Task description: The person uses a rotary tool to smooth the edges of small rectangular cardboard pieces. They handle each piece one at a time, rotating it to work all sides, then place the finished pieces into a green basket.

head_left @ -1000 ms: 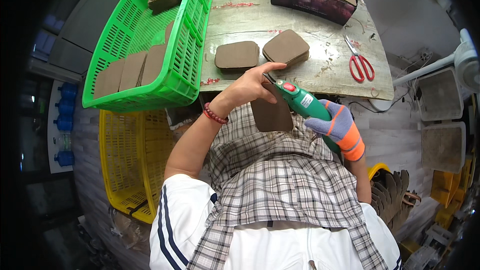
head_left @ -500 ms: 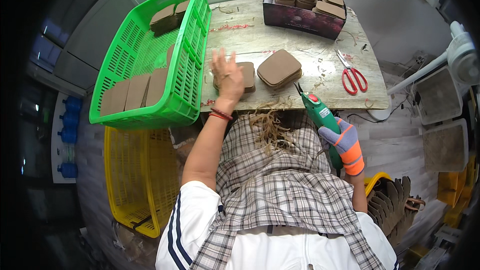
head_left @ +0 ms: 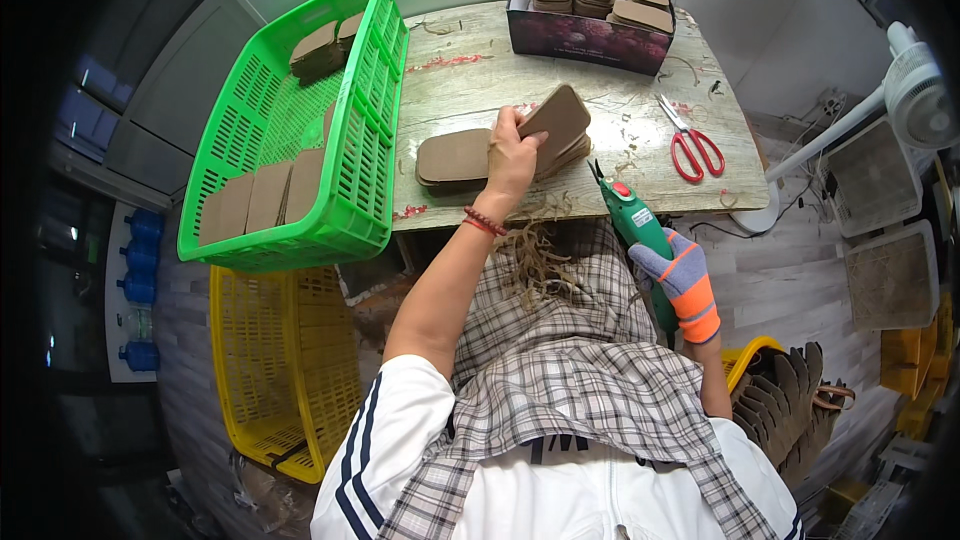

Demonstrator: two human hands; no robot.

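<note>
Left hand [head_left: 512, 155], bare, red bead bracelet at the wrist, reaches out over the worn wooden table [head_left: 470, 90]. Its fingers are closed around a flat brown rounded-corner cardboard piece [head_left: 556, 120], held tilted up off the small stack of like pieces [head_left: 570, 152] just under it. A second flat brown piece [head_left: 452, 156] lies on the table just left of the hand, touching or nearly touching the thumb side — cannot tell which.

Right hand [head_left: 682, 280], in a grey-and-orange knit glove, is wrapped tight round the handle of a green electric cutting tool [head_left: 632, 218] with a red trigger part; blade tip points toward the near table edge, just right of the stack and clear of it.

Surroundings: red-handled scissors [head_left: 692, 145] lie at the right of the table, well apart from both hands. A dark open box [head_left: 585, 38] at the far edge holds rows of brown pieces. A green plastic slotted basket [head_left: 365, 155] sits at the left, its edge resting on the table, more brown pieces inside. A yellow plastic crate [head_left: 262, 360] stands below it, nearer. Thin brown trimmings [head_left: 535, 255] lie on the checked cloth over the person's lap.
</note>
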